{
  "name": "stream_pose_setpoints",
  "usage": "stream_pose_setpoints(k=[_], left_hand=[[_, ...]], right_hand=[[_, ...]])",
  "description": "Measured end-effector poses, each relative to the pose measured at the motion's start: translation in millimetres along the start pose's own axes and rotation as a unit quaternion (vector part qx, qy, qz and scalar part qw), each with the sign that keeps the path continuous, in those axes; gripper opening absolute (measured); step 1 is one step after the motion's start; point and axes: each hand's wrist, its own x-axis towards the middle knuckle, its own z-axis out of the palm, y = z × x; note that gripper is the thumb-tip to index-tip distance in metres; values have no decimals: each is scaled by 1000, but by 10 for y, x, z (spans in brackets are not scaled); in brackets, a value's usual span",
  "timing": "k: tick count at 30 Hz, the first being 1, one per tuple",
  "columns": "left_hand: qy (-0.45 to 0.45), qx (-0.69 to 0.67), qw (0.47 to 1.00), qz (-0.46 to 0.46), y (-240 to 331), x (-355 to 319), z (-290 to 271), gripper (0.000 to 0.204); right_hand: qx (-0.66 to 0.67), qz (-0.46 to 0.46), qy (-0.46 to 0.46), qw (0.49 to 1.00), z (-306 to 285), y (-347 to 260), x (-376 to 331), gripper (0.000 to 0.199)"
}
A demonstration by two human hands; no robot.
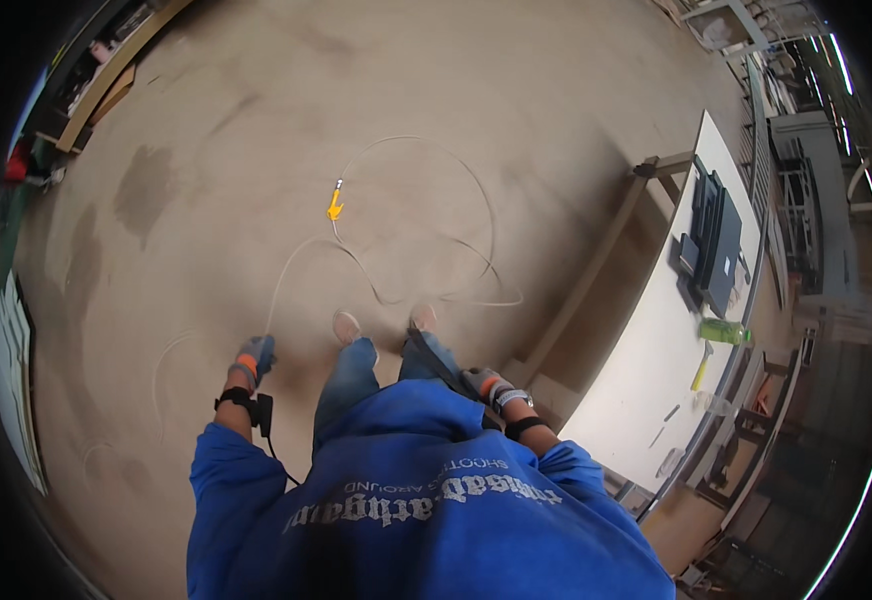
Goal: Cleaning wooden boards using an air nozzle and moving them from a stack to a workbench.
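My left hand (255, 360), in a grey and orange glove, is closed around a thin pale hose (278, 285). From there the hose runs up and loops across the concrete floor ahead of my feet. At its far part lies a yellow air blow gun (335, 207) with a metal fitting, well away from both hands. My right hand (487, 386), gloved alike, is low by my right thigh. Its fingers are wrapped at the upper end of a long black strap-like thing (433, 358) that slants down along my leg; its exact kind cannot be made out.
On the right stands a white-topped table (611, 410) bearing a black case-like object (720, 255), a green bottle (724, 332) and a yellow-handled tool (702, 366). Shelving (106, 90) is at the far left, and pale sheets (13, 370) lean at the left edge. Hose loops cross the floor.
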Motion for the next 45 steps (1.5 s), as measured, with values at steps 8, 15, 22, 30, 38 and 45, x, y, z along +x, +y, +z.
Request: stream_pose_setpoints(k=[8, 15, 22, 30, 38, 45], left_hand=[[39, -10, 999, 35, 1298, 203, 140, 27], [-37, 69, 995, -68, 1191, 51, 934, 39], [31, 208, 975, 76, 1809, 483, 1168, 32], [-58, 242, 965, 81, 2598, 1069, 1661, 33], [-71, 446, 892, -1, 2524, 2486, 1751, 53], [22, 428, 902, 44, 2394, 4131, 1549, 74]], right_hand=[[67, -54, -32, 996, -353, 237, 406, 42], [24, -40, -81, 996, -1403, 136, 1504, 30], [409, -123, 77, 901, -2836, -768, 2255, 27], [407, -29, 1, 913, -1810, -735, 2766, 38], [98, 108, -70, 987, -392, -1105, 2574, 72], [-61, 190, -10, 980, -250, -1677, 2970, 70]])
